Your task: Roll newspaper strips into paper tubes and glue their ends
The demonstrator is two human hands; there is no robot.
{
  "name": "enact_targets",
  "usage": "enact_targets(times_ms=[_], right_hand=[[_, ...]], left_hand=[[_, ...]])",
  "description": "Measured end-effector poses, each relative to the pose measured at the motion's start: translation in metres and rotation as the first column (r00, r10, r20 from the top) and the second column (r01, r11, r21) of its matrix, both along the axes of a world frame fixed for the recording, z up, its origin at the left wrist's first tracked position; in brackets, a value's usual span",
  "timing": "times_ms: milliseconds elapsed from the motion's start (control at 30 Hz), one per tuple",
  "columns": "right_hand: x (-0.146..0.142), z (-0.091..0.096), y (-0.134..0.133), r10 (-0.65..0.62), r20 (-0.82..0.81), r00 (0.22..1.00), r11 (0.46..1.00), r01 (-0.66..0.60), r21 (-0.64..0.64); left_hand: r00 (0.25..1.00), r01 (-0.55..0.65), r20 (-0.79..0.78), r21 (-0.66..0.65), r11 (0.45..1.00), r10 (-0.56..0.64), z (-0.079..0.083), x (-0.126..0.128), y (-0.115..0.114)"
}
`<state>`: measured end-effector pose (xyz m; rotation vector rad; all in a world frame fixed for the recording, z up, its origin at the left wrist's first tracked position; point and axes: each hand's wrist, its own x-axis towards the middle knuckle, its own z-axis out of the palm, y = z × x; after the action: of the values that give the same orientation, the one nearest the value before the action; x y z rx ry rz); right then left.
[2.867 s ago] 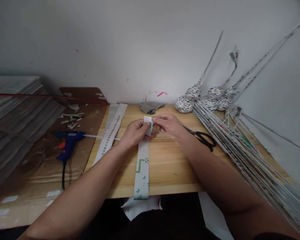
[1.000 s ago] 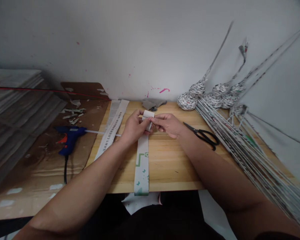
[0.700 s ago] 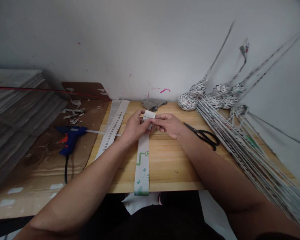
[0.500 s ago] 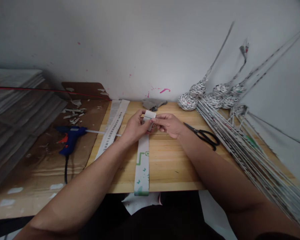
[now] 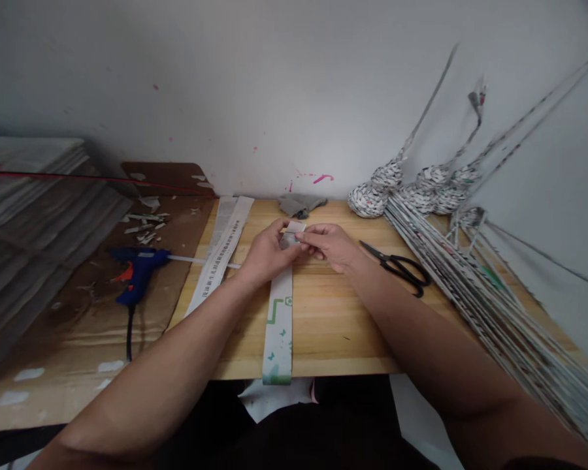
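Note:
A long printed paper strip (image 5: 280, 326) with green and teal marks runs up the wooden table, its near end hanging over the front edge. Its far end is folded up between my hands. My left hand (image 5: 269, 251) is closed on that end, thumb on top and fingers behind it. From the other side my right hand (image 5: 329, 245) pinches the same end between thumb and fingertips. The fingers partly cover the fold. To the left lie more newspaper strips (image 5: 223, 251), one with a line of black characters. Black-handled scissors (image 5: 396, 266) lie right of my right hand.
A blue glue gun (image 5: 142, 274) lies on cardboard (image 5: 166, 313) at left, near paper scraps and stacked paper (image 5: 39, 209). A grey rag (image 5: 301, 205) is by the wall. At right are woven paper gourd shapes (image 5: 370, 198) and a bundle of rolled paper sticks (image 5: 451, 287).
The upright end of the strip has tipped lower between my fingers, and less of it shows. Both hands have drawn slightly closer together and stay on the strip.

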<state>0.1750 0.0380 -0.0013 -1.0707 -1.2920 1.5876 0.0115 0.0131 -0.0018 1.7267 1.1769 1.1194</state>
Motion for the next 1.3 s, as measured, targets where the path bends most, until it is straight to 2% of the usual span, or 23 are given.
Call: enact_targets(times_ms=[133,267,367,467,633,867,967,1167,1300], right_hand=[[0.000,0.000,0.001,0.026,-0.024,0.999,0.999,-0.026,-0.023],[0.001,0.000,0.001,-0.006,-0.038,0.999,1.000,0.005,-0.018],[0.001,0.000,0.001,-0.036,-0.057,0.998,0.999,0.037,0.014],[0.000,0.001,0.000,-0.050,-0.080,0.996,0.996,0.055,0.066],[-0.001,0.006,-0.002,-0.071,-0.078,0.994,0.995,0.076,0.060],[-0.001,0.007,-0.002,-0.120,-0.062,0.991,0.989,0.125,0.083],[0.001,0.009,-0.001,-0.074,-0.052,0.996,0.995,0.077,0.060],[0.008,0.009,0.001,-0.022,0.046,0.999,0.999,0.020,0.041],[0.008,0.006,0.002,0.021,0.037,0.999,1.000,-0.021,0.018]], left_hand=[[0.999,0.004,-0.039,0.007,1.000,-0.003,-0.002,-0.001,0.001],[0.999,-0.012,-0.044,-0.038,0.999,0.010,-0.001,0.000,0.000],[0.996,0.038,0.089,-0.176,0.984,-0.023,0.001,0.002,-0.002],[0.958,0.126,0.285,-0.313,0.941,-0.034,0.002,0.004,-0.003],[0.908,0.198,0.418,-0.390,0.899,-0.019,0.003,0.007,-0.004],[0.915,0.189,0.403,-0.428,0.884,-0.001,0.008,0.009,-0.008],[0.910,0.181,0.413,-0.427,0.886,0.014,0.009,0.009,-0.007],[0.892,0.058,0.429,-0.414,0.908,0.139,0.011,0.007,-0.004],[0.873,0.030,0.455,-0.409,0.912,0.175,0.013,0.006,-0.004]])
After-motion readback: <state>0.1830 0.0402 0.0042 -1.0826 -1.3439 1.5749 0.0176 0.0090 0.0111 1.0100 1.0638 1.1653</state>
